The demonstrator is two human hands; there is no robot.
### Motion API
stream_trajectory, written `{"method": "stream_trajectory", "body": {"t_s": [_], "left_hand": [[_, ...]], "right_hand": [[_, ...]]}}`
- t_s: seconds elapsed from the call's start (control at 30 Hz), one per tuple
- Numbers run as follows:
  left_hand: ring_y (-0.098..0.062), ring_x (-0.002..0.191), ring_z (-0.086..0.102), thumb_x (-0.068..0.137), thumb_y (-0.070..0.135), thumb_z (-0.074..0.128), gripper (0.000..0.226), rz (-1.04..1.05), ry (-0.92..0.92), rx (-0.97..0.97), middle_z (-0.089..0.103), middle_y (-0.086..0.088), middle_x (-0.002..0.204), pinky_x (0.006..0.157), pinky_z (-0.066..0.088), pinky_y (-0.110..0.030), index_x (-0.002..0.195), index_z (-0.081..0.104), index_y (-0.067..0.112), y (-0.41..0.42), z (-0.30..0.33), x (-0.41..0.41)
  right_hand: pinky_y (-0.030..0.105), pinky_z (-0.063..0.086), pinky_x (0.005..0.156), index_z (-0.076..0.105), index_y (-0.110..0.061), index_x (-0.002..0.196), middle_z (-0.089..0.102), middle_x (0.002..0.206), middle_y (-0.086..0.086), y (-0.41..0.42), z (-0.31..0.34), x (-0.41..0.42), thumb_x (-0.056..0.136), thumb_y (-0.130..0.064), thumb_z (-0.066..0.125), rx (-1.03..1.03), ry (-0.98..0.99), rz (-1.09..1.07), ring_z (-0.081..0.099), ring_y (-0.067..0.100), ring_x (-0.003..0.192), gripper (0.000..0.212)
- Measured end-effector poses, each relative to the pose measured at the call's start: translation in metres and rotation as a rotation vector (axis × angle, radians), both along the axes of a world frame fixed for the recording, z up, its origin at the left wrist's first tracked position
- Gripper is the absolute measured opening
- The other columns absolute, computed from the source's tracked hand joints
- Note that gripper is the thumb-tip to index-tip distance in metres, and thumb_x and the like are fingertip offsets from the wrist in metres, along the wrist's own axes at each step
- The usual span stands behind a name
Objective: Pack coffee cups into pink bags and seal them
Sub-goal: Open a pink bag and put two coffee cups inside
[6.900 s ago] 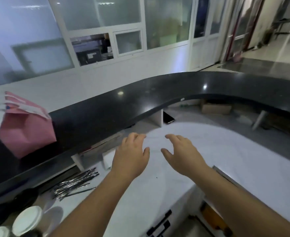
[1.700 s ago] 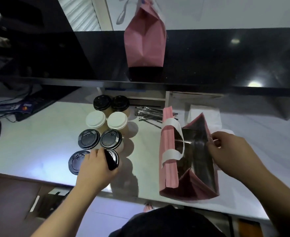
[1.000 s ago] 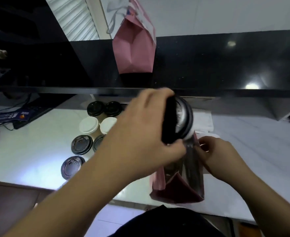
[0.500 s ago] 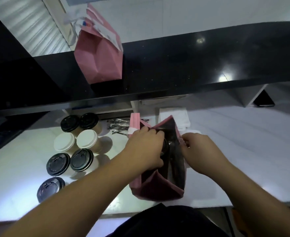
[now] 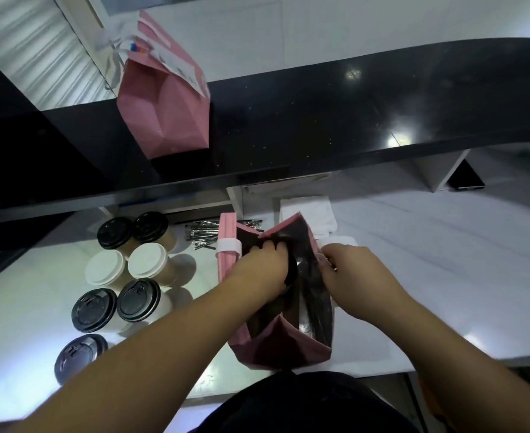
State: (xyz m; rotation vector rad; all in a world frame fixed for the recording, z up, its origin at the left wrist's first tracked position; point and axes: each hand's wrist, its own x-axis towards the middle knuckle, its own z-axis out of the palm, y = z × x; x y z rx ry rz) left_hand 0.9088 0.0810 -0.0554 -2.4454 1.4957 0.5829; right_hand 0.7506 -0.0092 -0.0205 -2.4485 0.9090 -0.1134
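Down on the white counter (image 5: pixel 444 260) stands the open pink bag (image 5: pixel 282 348). A sealed pink bag (image 5: pixel 166 101) sits on the black ledge (image 5: pixel 351 114) behind. Seven lidded cups (image 5: pixel 138 300) cluster left of the open bag. Left hand (image 5: pixel 262 270) grasps a black-lidded cup (image 5: pixel 291 273) inside the bag; right hand (image 5: pixel 355 276) pinches its right rim.

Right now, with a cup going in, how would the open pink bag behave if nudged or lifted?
Probably floppy: the right hand pinches the open pink bag by its rim, holding the mouth open. Likely light and tippy, being tall and thin-walled. The left hand lowers a cup inside, adding weight.
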Motion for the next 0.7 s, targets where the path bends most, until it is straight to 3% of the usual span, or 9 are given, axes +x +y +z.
{"method": "stream_trajectory", "body": {"t_s": [0.23, 0.43, 0.5, 0.6, 0.7], "left_hand": [[-0.044, 0.128, 0.052, 0.095, 0.034, 0.072, 0.082, 0.133, 0.017, 0.023, 0.044, -0.021, 0.144, 0.101, 0.049, -0.051, 0.156, 0.026, 0.005, -0.004, -0.022, -0.005], [-0.042, 0.129, 0.053, 0.091, 0.032, 0.076, 0.083, 0.139, 0.106, 0.086, 0.047, -0.02, 0.144, 0.108, 0.048, -0.051, 0.157, 0.031, 0.009, -0.013, -0.013, 0.001], [-0.039, 0.125, 0.058, 0.092, 0.03, 0.075, 0.073, 0.097, 0.116, 0.063, 0.052, -0.018, 0.141, 0.105, 0.05, -0.048, 0.152, 0.04, 0.008, -0.013, -0.001, -0.004], [-0.026, 0.104, 0.066, 0.098, 0.025, 0.063, 0.03, -0.031, 0.139, -0.179, 0.069, -0.007, 0.122, 0.084, 0.052, -0.037, 0.126, 0.065, 0.016, -0.007, 0.032, -0.011], [-0.007, 0.093, 0.061, 0.098, 0.033, 0.059, 0.021, -0.071, 0.163, -0.597, 0.072, 0.011, 0.107, 0.077, 0.049, -0.025, 0.115, 0.071, 0.031, 0.018, 0.07, -0.008]], "right_hand": [[0.027, 0.023, 0.047, 0.047, -0.018, 0.071, 0.057, 0.07, 0.002, 0.004, -0.003, 0.002, 0.104, -0.025, 0.044, -0.002, 0.02, -0.02, 0.052, 0.025, 0.065, 0.033], [0.033, 0.035, 0.052, 0.058, -0.015, 0.082, 0.065, 0.077, 0.004, 0.008, -0.002, 0.003, 0.103, -0.023, 0.044, -0.003, 0.031, -0.029, 0.058, 0.025, 0.069, 0.027], [0.032, 0.035, 0.051, 0.058, -0.017, 0.082, 0.064, 0.074, 0.002, 0.008, -0.001, 0.003, 0.103, -0.024, 0.044, -0.008, 0.026, -0.04, 0.057, 0.022, 0.067, 0.026], [0.026, 0.031, 0.048, 0.059, -0.021, 0.085, 0.062, 0.075, 0.0, 0.008, 0.001, 0.004, 0.103, -0.025, 0.044, -0.011, 0.023, -0.046, 0.055, 0.016, 0.063, 0.024], [0.028, 0.034, 0.051, 0.064, -0.019, 0.09, 0.064, 0.083, 0.002, 0.006, 0.002, 0.004, 0.101, -0.022, 0.044, -0.032, 0.02, -0.033, 0.057, 0.021, 0.07, 0.023]]}}
